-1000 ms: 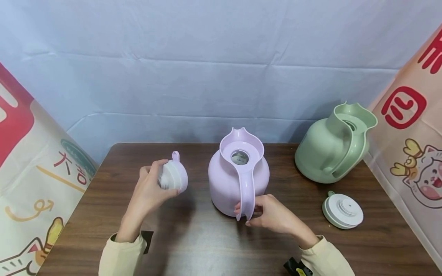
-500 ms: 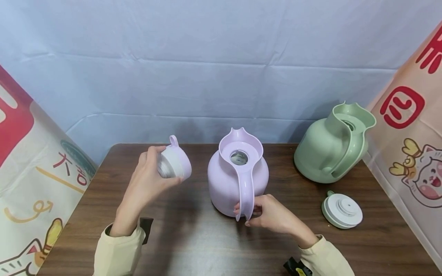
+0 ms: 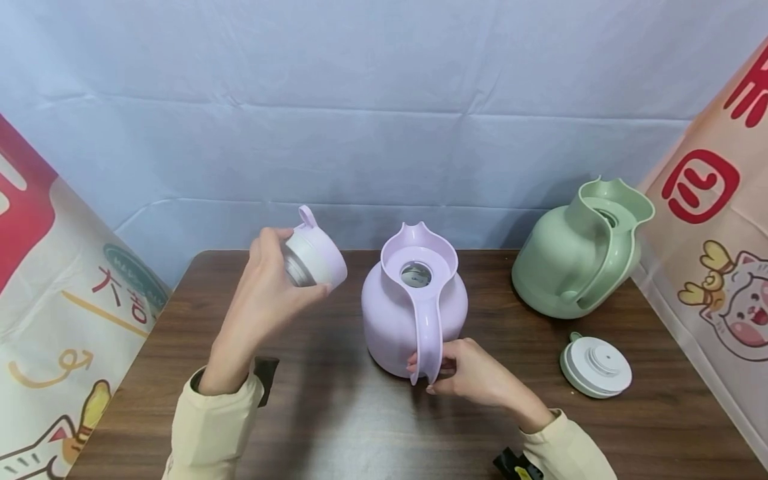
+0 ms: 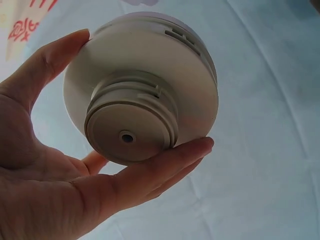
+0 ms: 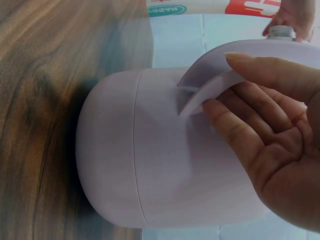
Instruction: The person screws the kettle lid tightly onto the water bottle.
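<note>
Lid (image 3: 324,257), gripped tilted by left hand (image 3: 264,287), hangs left of lilac vacuum jug (image 3: 387,320); right hand (image 3: 471,373) holds handle (image 3: 428,327), presumably steadying.

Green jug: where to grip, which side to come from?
Likely best by its handle, from the near right: it runs down the green jug's near-right side, facing the person, while the spout points away. Come in above the green lid, which lies just nearer.
</note>
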Action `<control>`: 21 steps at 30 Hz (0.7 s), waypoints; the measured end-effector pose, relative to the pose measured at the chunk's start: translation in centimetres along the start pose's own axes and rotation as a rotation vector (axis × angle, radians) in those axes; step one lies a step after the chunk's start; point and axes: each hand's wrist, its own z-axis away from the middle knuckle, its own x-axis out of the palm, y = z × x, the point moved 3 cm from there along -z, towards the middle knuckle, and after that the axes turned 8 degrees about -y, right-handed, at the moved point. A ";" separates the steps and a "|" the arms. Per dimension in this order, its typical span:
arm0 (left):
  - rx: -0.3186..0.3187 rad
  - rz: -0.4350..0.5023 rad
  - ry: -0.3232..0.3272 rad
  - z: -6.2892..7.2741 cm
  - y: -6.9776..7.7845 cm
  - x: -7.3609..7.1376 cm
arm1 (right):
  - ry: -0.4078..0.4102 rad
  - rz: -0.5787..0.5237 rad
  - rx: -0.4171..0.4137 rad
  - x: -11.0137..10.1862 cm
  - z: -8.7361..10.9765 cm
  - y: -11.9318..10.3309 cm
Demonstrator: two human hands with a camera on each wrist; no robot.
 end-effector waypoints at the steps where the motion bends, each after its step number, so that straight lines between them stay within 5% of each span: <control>1: 0.005 0.001 0.000 -0.1 0.3 -0.1 | 0.001 0.006 -0.001 0.0 0.0 0.0; 12: 0.080 -0.010 -0.066 -2.4 4.0 -1.8 | 0.015 0.064 -0.025 0.0 0.0 0.2; 21: 0.054 -0.003 -0.129 -3.7 5.6 -1.9 | 0.010 0.060 -0.013 0.0 -0.1 0.2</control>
